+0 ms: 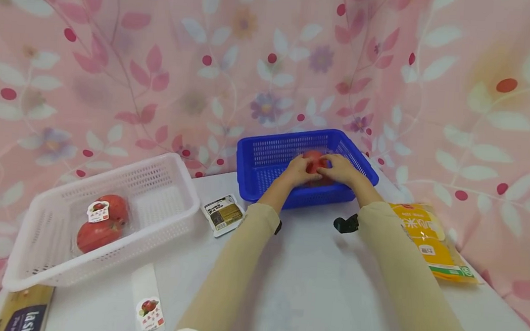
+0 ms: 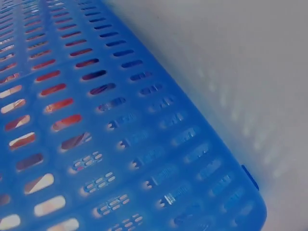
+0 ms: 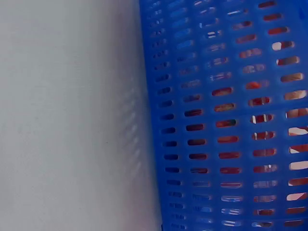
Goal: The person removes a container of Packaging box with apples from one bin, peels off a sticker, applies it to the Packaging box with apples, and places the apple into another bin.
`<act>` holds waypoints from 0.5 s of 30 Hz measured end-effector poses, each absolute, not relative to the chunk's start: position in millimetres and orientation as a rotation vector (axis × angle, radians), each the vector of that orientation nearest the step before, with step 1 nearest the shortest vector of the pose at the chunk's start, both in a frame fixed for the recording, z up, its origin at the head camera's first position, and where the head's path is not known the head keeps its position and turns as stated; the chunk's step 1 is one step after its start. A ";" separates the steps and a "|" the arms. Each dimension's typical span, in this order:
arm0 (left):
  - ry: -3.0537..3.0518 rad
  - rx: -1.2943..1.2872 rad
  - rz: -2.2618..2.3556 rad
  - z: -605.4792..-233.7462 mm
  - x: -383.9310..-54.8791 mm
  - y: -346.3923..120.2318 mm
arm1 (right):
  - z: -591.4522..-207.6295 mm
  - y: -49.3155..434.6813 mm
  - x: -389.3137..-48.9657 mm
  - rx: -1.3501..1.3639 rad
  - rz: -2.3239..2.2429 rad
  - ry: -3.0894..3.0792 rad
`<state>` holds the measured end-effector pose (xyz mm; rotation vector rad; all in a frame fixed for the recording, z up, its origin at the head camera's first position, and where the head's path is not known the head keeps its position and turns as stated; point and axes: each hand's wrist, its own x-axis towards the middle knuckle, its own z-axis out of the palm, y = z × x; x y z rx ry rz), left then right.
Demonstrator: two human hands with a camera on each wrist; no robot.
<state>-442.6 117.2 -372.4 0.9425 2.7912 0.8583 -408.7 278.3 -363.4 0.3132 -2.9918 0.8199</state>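
At far left on the bench [image 1: 303,289], a white basket [image 1: 186,186] is seen, with a wrapped pair of red fruit [image 1: 106,229] lying in its left part. In front of it a paper strip [image 1: 146,287] is laid, and a small packet [image 1: 223,215] lies between the two baskets. Next comes the blue basket [image 1: 289,137], its long axis set left to right with the right end slightly farther off. Over its near rim the left hand [image 1: 298,171] is reached, fingers bent at the left flank of the held fruit [image 1: 314,159]. The fruit is placed inside the blue basket, a little right of its middle, with clear wrap visible around it. Its right flank is met by the bent fingers of the right hand [image 1: 342,170]. The grip is thus two-sided and closed to the fruit's width; neither hand is judged nearer. Any next shift is judged to depend on this even straddle. The fruit's long axis cannot be told, being partly covered. At far right a yellow bag [image 1: 424,236] lies well apart.
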 end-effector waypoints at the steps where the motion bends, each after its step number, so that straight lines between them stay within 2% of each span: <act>1: 2.790 0.933 0.875 -372.7 -441.8 114.5 | -364.1 276.3 -409.0 0.318 0.819 -2.986; 8: 2.848 0.979 0.979 -364.9 -428.4 97.4 | -348.6 266.8 -399.8 0.388 0.958 -2.835; 15: 2.970 1.163 1.082 -328.2 -401.1 73.9 | -308.4 257.8 -373.8 0.516 1.012 -2.698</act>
